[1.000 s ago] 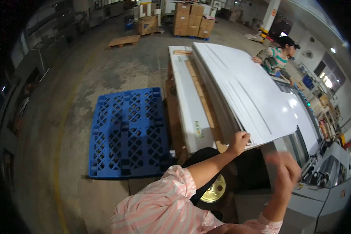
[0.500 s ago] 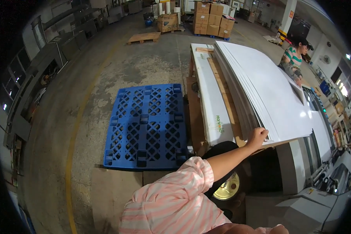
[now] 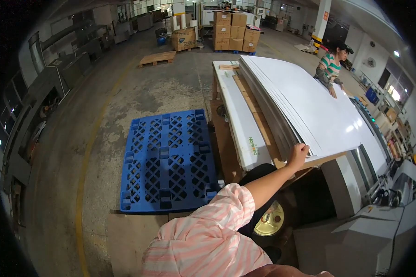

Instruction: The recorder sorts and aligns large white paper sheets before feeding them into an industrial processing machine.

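Angular grey machine (image 3: 351, 240): fills the lower right, beside the stack
Stack of glossy white rectangular sheets (image 3: 305, 101): right of the pallet, left edges stepped; its right border, raised half a second ago, now lies flat, so the top sheet seems settled
Blue latticed plastic pallet (image 3: 164, 171): on the floor
Co-worker in a green-striped top (image 3: 329, 64): at the stack's far right, one hand (image 3: 333, 92) on the top sheet
Left hand (image 3: 299, 154): curled closed on the stack's near-left corner, apparently steadying it
Right hand (image 3: 326, 274): a sliver at the bottom edge; its grip cannot be told
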Demonstrator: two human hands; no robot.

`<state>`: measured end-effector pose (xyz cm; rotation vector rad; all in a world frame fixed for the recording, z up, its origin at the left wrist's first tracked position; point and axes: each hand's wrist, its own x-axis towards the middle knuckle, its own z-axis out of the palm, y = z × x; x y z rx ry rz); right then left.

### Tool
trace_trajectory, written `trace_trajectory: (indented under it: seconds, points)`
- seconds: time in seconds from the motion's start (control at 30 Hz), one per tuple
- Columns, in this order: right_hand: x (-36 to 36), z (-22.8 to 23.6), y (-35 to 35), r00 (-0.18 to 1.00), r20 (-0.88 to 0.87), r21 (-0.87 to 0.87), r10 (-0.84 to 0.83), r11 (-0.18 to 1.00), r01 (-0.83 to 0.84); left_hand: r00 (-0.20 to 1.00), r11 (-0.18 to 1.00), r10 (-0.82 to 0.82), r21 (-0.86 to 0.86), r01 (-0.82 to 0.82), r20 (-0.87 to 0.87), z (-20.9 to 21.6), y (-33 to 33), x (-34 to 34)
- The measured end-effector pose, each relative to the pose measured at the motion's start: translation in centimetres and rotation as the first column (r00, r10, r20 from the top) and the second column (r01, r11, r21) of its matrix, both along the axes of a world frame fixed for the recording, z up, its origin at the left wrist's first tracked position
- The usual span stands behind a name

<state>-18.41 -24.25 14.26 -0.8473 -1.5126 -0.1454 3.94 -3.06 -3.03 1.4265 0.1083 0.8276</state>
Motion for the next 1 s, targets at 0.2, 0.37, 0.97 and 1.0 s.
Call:
trace_trajectory:
  seconds: [0.2,0.37,0.97,1.0]
  points:
    - [-2.2,0.4,-0.1,0.999,0.031,-0.028,0.015,1.0,-0.014,0.999,1.0,-0.012,0.003,0.012,0.031,0.0,-0.3,0.2]
    - [-2.9,1.4,0.3,0.995,0.064,-0.064,0.075,0.995,-0.071,0.999,0.996,-0.036,-0.081,0.037,0.014,-1.0,-0.2,0.7]
    - [-1.0,2.5,2.2,0.959,0.036,-0.169,0.28,0.948,-0.271,0.998,0.999,-0.029,-0.035,0.027,-0.049,0.3,-0.1,-0.2]
    - [-0.9,2.5,2.3,0.956,0.032,-0.174,0.291,0.944,-0.281,0.998,0.999,-0.027,-0.035,0.025,-0.055,0.4,-0.1,-0.3]
